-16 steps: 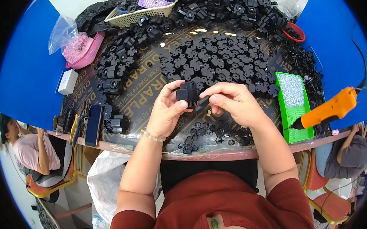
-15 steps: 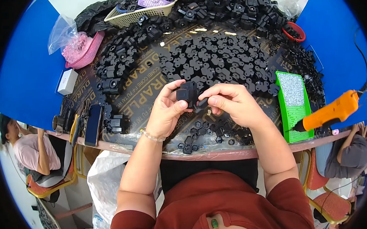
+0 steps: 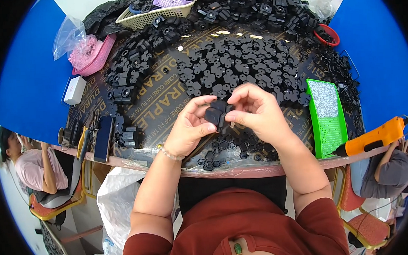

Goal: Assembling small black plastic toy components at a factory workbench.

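Between my hands, above the near middle of the table, is a black plastic housing point(image 3: 216, 116). My left hand point(image 3: 191, 123) grips its left side with thumb and fingers. On the other side, the thumb and fingers of my right hand point(image 3: 254, 110) pinch the housing's right edge; any small part under those fingertips is hidden. Small black hexagonal rings point(image 3: 209, 160) lie on the table below my hands. Beyond them spread many flat black plates point(image 3: 237, 64) in a broad patch.
A green perforated tray point(image 3: 329, 122) holding small silvery pieces stands at right, beside a hanging orange electric screwdriver point(image 3: 373, 137). Left are a phone point(image 3: 103, 138), a white box point(image 3: 75, 90) and a pink basket point(image 3: 94, 57). Black parts point(image 3: 262, 11) heap at the back. Co-workers sit on both sides.
The housing has turned and moved slightly right and down. My right hand has risen to its side, and the small black piece it held is now out of sight. The screwdriver has swung right.
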The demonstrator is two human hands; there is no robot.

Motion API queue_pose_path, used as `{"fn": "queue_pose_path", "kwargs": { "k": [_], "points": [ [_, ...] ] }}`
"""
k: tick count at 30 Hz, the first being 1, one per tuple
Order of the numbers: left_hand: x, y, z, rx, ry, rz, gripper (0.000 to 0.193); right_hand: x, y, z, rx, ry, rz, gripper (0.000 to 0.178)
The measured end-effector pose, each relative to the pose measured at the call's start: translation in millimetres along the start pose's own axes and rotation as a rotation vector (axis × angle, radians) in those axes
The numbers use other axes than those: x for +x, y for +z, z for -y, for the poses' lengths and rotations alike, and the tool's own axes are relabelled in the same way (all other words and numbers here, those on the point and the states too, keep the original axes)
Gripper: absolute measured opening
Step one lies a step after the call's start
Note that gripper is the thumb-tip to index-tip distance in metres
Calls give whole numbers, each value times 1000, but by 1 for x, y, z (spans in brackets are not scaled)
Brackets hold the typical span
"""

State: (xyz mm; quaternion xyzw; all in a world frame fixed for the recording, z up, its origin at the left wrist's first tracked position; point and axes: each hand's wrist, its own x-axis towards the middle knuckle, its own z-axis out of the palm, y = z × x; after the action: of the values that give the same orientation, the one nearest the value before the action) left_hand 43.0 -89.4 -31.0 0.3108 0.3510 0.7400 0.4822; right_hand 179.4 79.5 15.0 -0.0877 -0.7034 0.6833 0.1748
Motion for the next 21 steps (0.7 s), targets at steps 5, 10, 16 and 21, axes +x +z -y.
{"fn": "queue_pose_path", "kwargs": {
  "k": [5, 10, 16, 21],
  "points": [
    [-2, 6, -4, -113, -19, 58, 57, -1, 7, 4, -236, -95, 6, 49],
    [-7, 4, -24, 783, 37, -243, 57, 1, -2, 9, -335, -176, -66, 43],
    [-10, 1, -21, 1458, 184, -211, 39, 2, -9, 18, -243, -212, -123, 34],
    [10, -3, -23, 2004, 373, -319, 42, 1, -8, 14, -346, -253, -94, 26]
  ]
}}
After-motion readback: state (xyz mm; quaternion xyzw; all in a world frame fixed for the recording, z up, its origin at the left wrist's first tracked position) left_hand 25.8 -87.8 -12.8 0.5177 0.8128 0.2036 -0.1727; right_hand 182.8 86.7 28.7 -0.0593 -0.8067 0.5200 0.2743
